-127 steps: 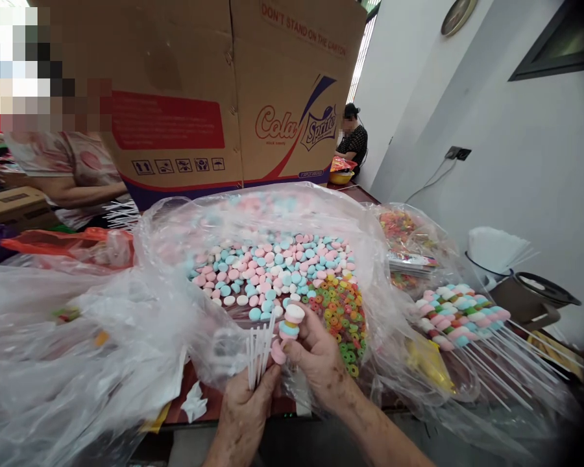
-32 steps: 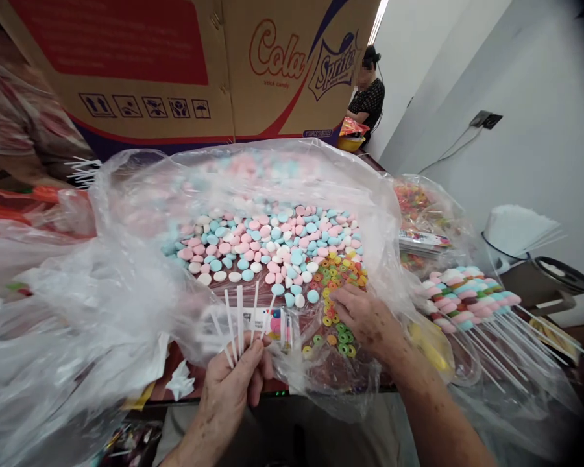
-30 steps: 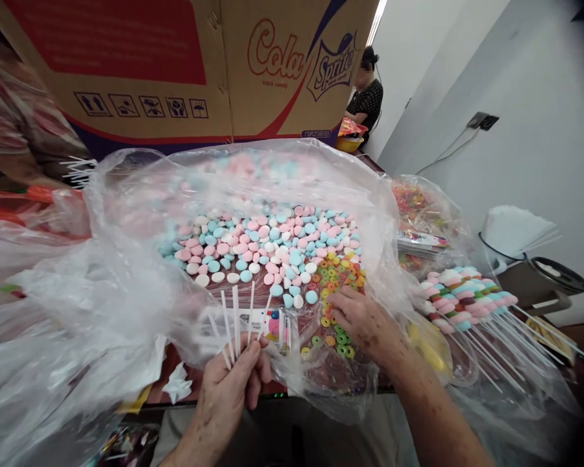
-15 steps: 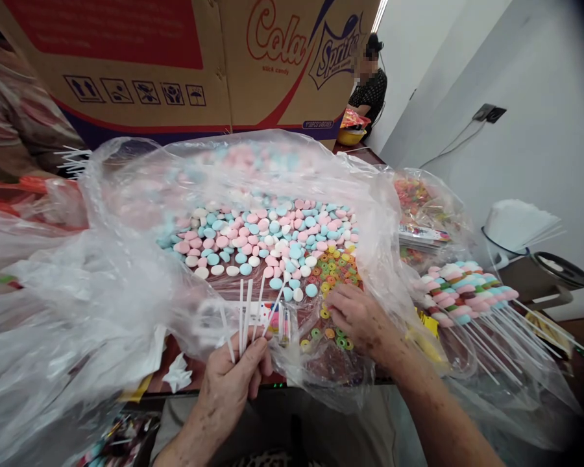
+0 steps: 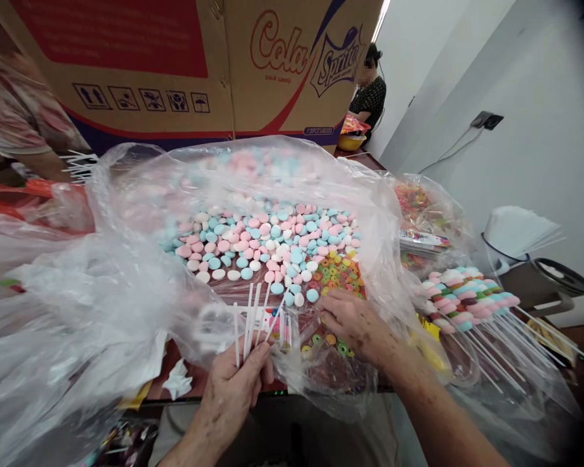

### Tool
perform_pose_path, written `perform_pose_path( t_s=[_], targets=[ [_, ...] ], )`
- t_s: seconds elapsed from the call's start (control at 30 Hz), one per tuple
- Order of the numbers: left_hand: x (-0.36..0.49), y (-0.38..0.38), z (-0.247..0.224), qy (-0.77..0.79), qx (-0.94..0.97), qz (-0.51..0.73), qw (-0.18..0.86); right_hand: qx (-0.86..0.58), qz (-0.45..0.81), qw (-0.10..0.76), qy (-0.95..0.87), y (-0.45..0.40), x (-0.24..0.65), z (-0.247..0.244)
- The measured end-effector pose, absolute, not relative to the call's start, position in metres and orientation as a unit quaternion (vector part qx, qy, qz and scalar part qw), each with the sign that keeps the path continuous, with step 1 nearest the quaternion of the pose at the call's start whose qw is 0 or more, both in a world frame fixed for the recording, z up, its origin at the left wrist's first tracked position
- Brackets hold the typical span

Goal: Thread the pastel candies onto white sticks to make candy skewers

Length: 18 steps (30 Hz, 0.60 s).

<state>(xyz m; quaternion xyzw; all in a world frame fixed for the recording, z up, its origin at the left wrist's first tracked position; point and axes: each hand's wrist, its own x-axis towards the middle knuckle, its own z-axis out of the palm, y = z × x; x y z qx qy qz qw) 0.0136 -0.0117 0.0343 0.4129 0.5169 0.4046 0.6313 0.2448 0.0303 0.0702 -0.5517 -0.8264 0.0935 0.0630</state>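
Note:
My left hand [image 5: 238, 379] is closed around several thin white sticks [image 5: 254, 318], which fan upward from the fist. To its right, my right hand [image 5: 353, 324] reaches down at the near edge of a heap of ring-shaped gummy candies [image 5: 338, 274] in yellow, orange and green. Its fingers are bent and drawn together; whatever is between the fingertips is hidden. Behind both hands spreads a pile of pink, blue and white marshmallows [image 5: 253, 237] inside a clear plastic bag [image 5: 379, 227]. A few loose gummy rings lie under my right wrist.
Finished candy skewers [image 5: 467, 298] lie at the right. A large cardboard box [image 5: 150, 58] stands behind the bag. Crumpled plastic [image 5: 78, 298] covers the left side, and a crumpled white tissue [image 5: 178, 381] lies near the table edge. Two other people are farther back.
My right hand has shifted slightly left and down at the gummy rings, fingers drawn closer together. My left hand keeps the sticks, which have spread a little differently. The view has tilted slightly.

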Motion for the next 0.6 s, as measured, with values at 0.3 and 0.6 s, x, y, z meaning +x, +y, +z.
perform_pose_path(
  t_s=[0.3,0.6],
  targets=[
    [0.015,-0.01,0.034,0.51,0.416,0.412,0.63,-0.572,-0.024,0.031,-0.819,0.055,0.217,0.067],
    [0.016,-0.013,0.029,0.504,0.431,0.418,0.621,-0.502,-0.04,0.097,-0.859,0.052,0.213,0.066]
  ],
)
